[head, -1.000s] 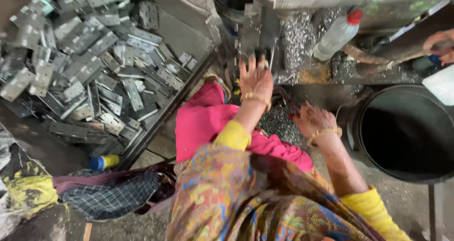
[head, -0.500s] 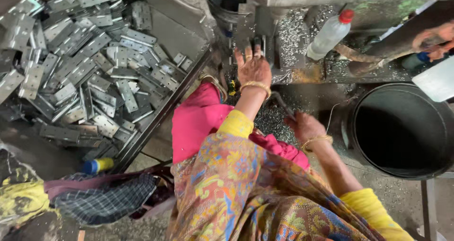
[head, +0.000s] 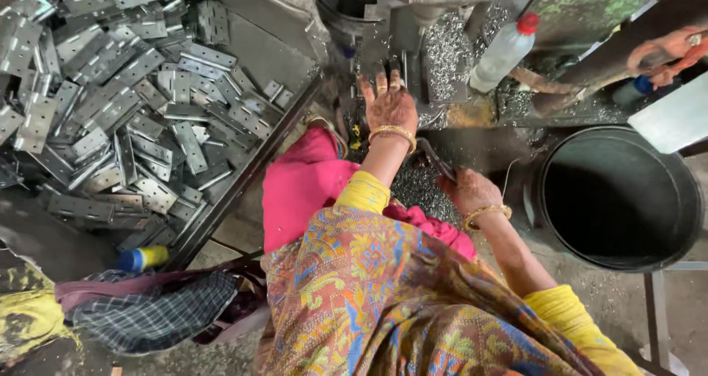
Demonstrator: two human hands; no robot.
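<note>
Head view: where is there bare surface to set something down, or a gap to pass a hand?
Bare metal shows in the tray's far right corner, beyond the hinge pile. Bare floor lies below the black bucket. It is crowded around the left hand at the machine: shavings and a plastic bottle. The right hand rests over more shavings.

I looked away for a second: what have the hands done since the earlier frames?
The left hand has stayed flat on the machine bed, fingers spread. The right hand has drawn slightly back toward the body, still gripping a flat metal piece. The hinge pile, black bucket and plastic bottle are unchanged.
</note>
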